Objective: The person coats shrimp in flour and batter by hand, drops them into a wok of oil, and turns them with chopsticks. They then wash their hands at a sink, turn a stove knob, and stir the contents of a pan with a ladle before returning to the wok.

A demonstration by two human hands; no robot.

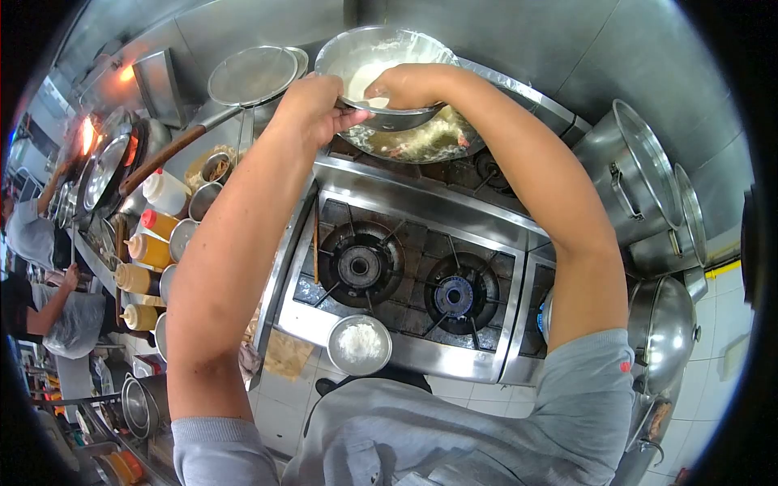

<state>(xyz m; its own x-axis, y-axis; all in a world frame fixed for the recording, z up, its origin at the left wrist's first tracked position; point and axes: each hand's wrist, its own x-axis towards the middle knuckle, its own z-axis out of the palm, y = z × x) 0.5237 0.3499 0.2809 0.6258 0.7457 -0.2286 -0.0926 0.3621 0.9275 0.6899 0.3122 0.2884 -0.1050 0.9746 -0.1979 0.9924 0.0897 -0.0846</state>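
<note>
My left hand (328,109) is closed on the near rim of a steel mixing bowl (332,61), which is tilted over a wide pan of oil (381,147). Pale batter (373,74) lies in the bowl and smears its inner wall. Inside the bowl, my right hand (405,87) has its fingers curled and pressed together at the batter; the bowl's edge hides the fingertips, and I cannot make out what they hold. Foamy, pale frying food (442,130) floats in the oil below, with some reddish bits.
Two burners (359,261) sit on the stove before me, with a bowl of white powder (359,343) at its front edge. Squeeze bottles (150,249) and a long-handled strainer (253,74) stand left. A large pot (624,174) is right. Other people (61,312) work far left, near flames.
</note>
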